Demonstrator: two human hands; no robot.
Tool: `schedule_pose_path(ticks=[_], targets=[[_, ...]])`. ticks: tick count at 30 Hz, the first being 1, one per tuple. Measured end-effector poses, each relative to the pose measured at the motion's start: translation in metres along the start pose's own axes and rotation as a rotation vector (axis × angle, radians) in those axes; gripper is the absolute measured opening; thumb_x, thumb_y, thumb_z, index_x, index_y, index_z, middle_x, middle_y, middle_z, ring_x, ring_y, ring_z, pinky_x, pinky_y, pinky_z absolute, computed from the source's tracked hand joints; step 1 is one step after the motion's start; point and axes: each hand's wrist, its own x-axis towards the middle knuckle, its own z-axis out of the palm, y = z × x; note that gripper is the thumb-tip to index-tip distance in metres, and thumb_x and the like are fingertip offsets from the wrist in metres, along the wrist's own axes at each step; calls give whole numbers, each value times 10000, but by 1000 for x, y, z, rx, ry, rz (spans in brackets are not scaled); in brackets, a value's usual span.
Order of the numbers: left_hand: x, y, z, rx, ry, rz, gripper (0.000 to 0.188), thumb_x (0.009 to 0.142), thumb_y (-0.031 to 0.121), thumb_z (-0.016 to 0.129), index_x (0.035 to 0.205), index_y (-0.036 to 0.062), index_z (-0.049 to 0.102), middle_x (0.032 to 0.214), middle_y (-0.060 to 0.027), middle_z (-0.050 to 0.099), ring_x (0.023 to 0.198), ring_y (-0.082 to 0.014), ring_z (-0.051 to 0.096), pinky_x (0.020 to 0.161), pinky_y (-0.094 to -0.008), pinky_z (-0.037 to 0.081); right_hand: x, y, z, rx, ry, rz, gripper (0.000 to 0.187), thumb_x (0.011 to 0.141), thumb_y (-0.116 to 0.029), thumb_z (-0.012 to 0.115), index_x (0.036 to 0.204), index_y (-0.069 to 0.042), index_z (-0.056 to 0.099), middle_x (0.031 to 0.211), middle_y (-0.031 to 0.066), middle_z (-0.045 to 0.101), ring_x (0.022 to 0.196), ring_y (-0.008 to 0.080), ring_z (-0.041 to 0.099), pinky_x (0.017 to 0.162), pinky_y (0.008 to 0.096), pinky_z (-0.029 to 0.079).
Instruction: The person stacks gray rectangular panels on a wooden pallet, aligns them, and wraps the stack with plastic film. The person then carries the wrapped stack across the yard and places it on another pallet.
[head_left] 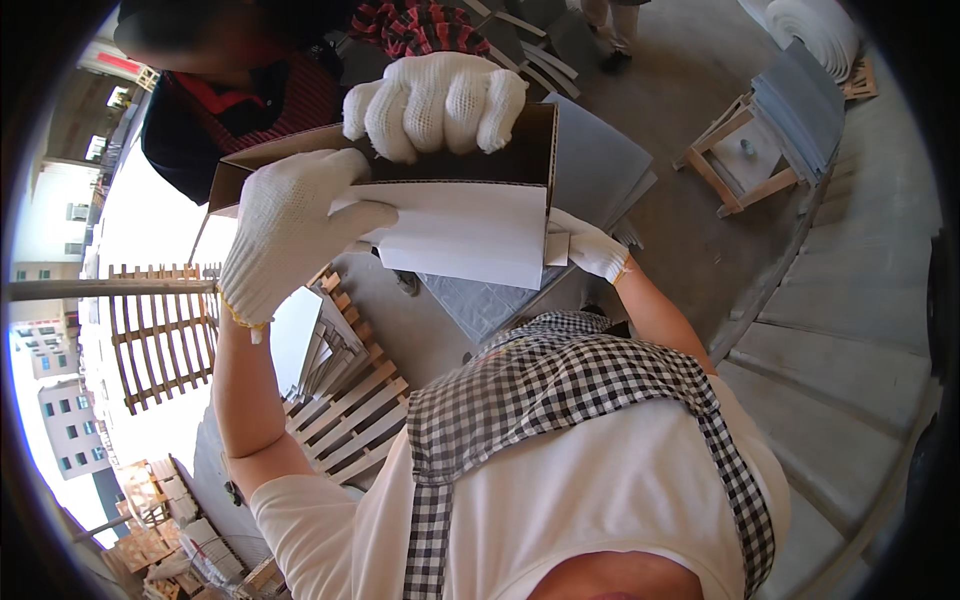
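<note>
An open cardboard box (465, 235), white outside and brown within, is held up in front of my chest. My left hand (295, 220), in a white knit glove, grips its near wall at the left, thumb against the white face and fingers over the rim. At the box's lower right corner, my gloved right hand (596, 250) is closed by a small flap (557, 248); its fingers are partly hidden behind the box. A co-worker's gloved hand (435, 105), with a red-and-black plaid sleeve, hooks over the far rim. The box's bottom is out of sight.
Grey sheets (600, 160) lie stacked beyond the box. Below it, a grey surface (480, 300) shows. A wooden pallet (345, 410) with white pieces is at the left. A wooden stand (750, 160) bearing grey sheets stands right, near a white roll (815, 35). The co-worker stands opposite.
</note>
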Motion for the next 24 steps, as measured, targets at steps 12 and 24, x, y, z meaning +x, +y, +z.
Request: schedule_pose_path(ticks=[12,24], targets=[[-7,-33,176,87,90,214,314,791,378,737,771,84,628,759,-80,617,789,-294,635,679,-432,499,1,41,-10,-291,205,212,492,887,-154,634,1347,10,576,1150,75,670,1031,129,611,879,244,479],[-19,-34,190,37,203,246,282,766,343,756,766,101,613,730,-64,597,745,-272,616,662,-408,464,-22,-47,89,-102,253,-23,632,950,-355,613,1479,-50,446,1345,69,561,1219,119,521,1024,273,417]])
